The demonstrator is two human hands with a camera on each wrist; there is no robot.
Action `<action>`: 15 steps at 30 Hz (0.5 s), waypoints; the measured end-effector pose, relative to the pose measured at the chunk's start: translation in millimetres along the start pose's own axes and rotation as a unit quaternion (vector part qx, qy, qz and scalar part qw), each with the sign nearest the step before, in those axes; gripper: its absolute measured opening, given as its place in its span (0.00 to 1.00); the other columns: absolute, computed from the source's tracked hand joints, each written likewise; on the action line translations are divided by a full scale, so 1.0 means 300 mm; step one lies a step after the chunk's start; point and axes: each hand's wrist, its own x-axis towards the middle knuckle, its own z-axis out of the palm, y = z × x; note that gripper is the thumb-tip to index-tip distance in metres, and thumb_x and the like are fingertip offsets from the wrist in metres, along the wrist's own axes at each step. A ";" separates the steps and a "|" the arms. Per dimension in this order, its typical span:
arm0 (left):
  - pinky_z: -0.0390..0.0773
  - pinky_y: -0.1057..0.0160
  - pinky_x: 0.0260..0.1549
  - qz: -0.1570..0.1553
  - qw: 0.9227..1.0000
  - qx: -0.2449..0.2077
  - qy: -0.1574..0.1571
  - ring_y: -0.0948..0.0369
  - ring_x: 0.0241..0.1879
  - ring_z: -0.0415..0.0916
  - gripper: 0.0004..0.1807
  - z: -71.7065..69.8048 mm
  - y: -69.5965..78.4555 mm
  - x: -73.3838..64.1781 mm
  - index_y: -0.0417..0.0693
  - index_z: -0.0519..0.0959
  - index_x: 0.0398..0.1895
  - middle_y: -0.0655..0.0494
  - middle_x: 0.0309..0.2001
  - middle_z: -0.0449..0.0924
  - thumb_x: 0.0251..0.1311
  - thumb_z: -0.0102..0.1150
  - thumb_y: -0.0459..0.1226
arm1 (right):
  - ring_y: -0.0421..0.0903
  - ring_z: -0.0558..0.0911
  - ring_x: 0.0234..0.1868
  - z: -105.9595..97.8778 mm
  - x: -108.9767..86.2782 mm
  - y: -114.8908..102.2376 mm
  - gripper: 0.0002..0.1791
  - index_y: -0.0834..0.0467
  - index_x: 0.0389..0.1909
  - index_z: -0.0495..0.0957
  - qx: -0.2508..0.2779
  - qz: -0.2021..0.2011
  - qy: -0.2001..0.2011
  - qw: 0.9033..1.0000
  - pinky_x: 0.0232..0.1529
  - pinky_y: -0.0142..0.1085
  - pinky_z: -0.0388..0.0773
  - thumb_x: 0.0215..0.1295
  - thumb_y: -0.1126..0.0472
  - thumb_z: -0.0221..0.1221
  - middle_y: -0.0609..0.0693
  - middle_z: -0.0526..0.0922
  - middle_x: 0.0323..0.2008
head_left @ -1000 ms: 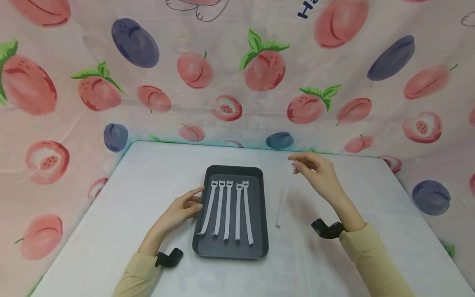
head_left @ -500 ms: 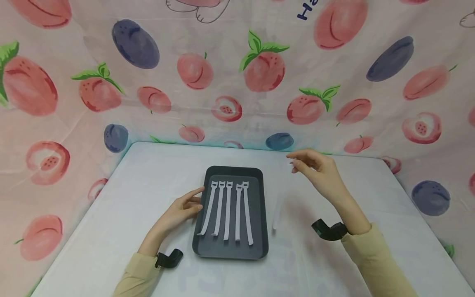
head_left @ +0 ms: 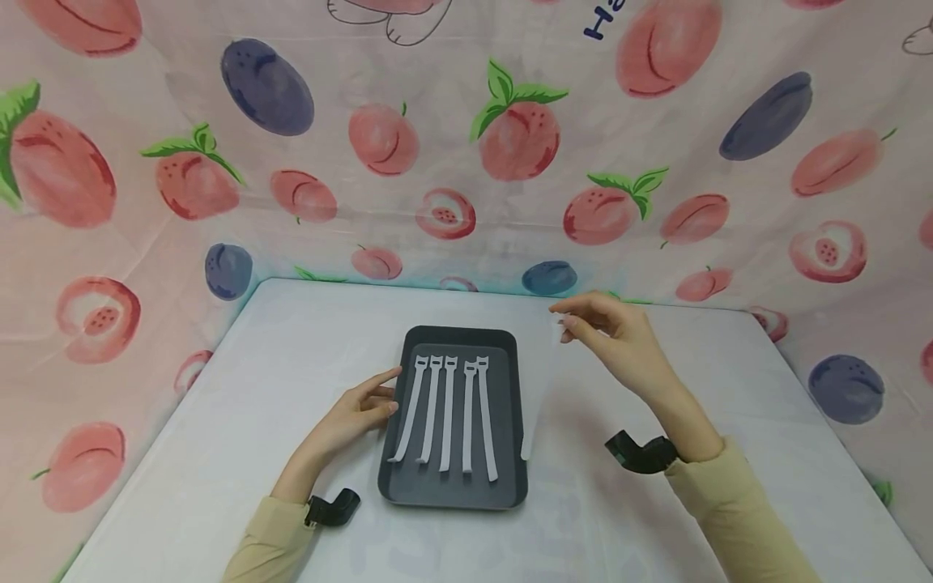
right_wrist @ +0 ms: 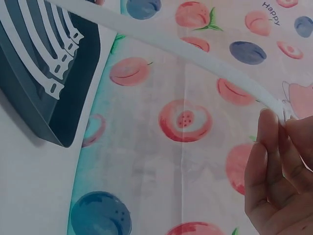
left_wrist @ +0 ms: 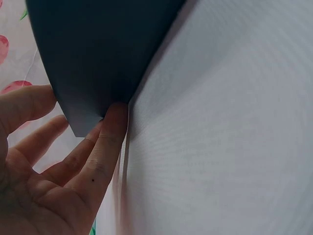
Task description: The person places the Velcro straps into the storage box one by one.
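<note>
A dark grey rectangular tray (head_left: 453,491) lies on the white table. Several white hook-and-loop cable ties (head_left: 448,421) are spread side by side in it, slotted heads toward the far end. My left hand (head_left: 355,417) touches the tray's left side with its fingertips; in the left wrist view the fingers meet the dark tray wall (left_wrist: 102,58). Right of the tray, my right hand (head_left: 619,344) pinches another white cable tie (head_left: 528,441) by one end between thumb and fingers. Its strip hangs down, the lower end at the tray's right rim.
The white tabletop (head_left: 291,348) surrounds the tray. Behind and beside it hangs a fruit-printed cloth (head_left: 445,121). A black wrist camera (head_left: 333,508) is on the left wrist, another black camera (head_left: 641,452) on the right.
My right hand has moved a little left, and the hanging cable tie's lower end has come from the table area to the tray's right rim. The left hand and tray stay put.
</note>
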 end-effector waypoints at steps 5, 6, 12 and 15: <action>0.79 0.51 0.52 0.002 1.000 0.001 0.001 0.47 0.57 0.75 0.33 0.000 -0.005 0.002 0.54 0.59 0.73 0.36 0.61 0.70 0.66 0.56 0.39 | 0.38 0.83 0.33 0.021 0.006 0.008 0.11 0.57 0.48 0.81 -0.001 0.011 -0.016 1.000 0.42 0.26 0.78 0.67 0.64 0.57 0.57 0.82 0.41; 0.79 0.51 0.52 0.002 1.000 0.002 0.000 0.47 0.57 0.75 0.33 0.000 -0.007 0.002 0.54 0.59 0.73 0.36 0.61 0.70 0.66 0.56 0.39 | 0.38 0.83 0.33 0.025 0.008 0.011 0.11 0.57 0.48 0.81 0.002 0.014 -0.020 1.000 0.42 0.26 0.78 0.67 0.64 0.57 0.59 0.82 0.41; 0.79 0.51 0.52 0.002 1.000 -0.004 -0.001 0.47 0.58 0.74 0.33 -0.001 -0.005 0.001 0.56 0.60 0.73 0.36 0.61 0.69 0.66 0.56 0.40 | 0.39 0.83 0.33 0.061 0.025 0.045 0.12 0.60 0.49 0.80 0.018 0.038 -0.047 0.998 0.42 0.27 0.79 0.68 0.63 0.57 0.56 0.83 0.41; 0.79 0.51 0.51 0.003 1.000 -0.002 -0.002 0.47 0.58 0.74 0.33 -0.001 -0.004 0.002 0.56 0.59 0.73 0.36 0.62 0.69 0.66 0.56 0.40 | 0.40 0.83 0.33 0.084 0.033 0.063 0.12 0.61 0.49 0.80 0.033 0.053 -0.061 0.996 0.42 0.28 0.80 0.68 0.63 0.57 0.57 0.83 0.43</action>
